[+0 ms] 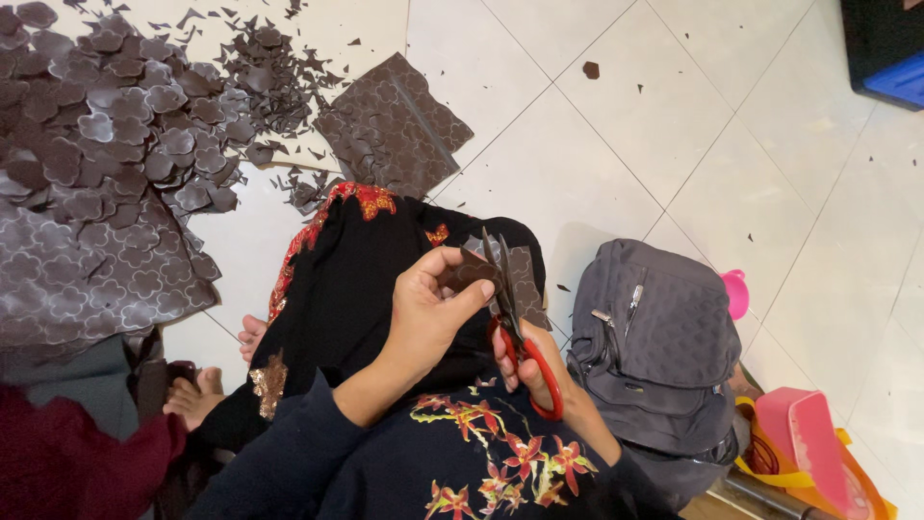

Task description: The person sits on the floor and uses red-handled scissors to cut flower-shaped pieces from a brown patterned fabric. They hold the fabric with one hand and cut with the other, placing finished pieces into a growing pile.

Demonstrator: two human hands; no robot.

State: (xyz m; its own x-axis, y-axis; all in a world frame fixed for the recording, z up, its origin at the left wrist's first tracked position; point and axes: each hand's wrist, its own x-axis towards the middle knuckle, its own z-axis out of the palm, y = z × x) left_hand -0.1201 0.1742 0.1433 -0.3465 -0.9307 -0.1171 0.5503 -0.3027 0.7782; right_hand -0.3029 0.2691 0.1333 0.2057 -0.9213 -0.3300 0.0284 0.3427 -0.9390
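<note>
1. The brown patterned sheet piece sits above the lap, its long side running away from the body.
2. The left hand pinches its left edge with closed fingers.
3. The right hand, fingers curled through the handles, grips the red scissors, blades pointing up across the piece.
4. Cut shapes lie well apart on the floor.

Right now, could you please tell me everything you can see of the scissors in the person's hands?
The scissors have red looped handles, probably plastic, and dark metal blades. The right hand grips the handles, fingers through the loops. The blades point up and away, slightly parted, biting into a small piece of dark patterned sheet that the left hand pinches. They are held above the person's lap, over black clothing.
</note>
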